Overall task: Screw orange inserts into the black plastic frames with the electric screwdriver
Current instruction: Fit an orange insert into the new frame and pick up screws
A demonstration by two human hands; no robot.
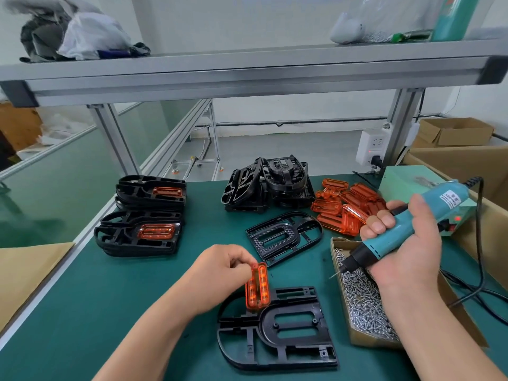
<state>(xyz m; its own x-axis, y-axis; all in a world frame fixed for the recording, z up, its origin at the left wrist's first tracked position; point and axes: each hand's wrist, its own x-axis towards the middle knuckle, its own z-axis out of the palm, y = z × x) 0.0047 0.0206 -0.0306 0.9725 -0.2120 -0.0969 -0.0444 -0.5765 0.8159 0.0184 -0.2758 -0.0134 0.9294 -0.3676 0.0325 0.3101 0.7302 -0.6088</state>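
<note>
On the green bench top [96, 298], close to the person, one black frame [277, 331] lies flat with its oblong opening empty. The left hand [220, 273] pinches one orange insert [257, 285] between thumb and fingertips, holding it on end with its lower end at the frame's upper left edge; whether it touches the frame I cannot tell. The right hand [404, 243] is wrapped around the teal electric screwdriver [406, 229], whose black nose and bit tilt down to the left over a cardboard box of screws [365, 298] just right of the frame. The screws are far too many to count. A black cord runs from the back of the tool.

Further back, a second single frame [284, 236] lies flat on its own. Behind it stands a jumbled heap of black frames [270, 184], number unclear. To the right of that heap is a pile of loose orange inserts [343, 207], roughly a dozen, overlapping so an exact count is not possible. At the left are two low stacks of finished frames, the nearer stack [137, 233] and the farther stack [151, 192], each topped by a frame with one orange insert fitted. One white power socket [371, 149] is mounted on the post at the back right.
</note>
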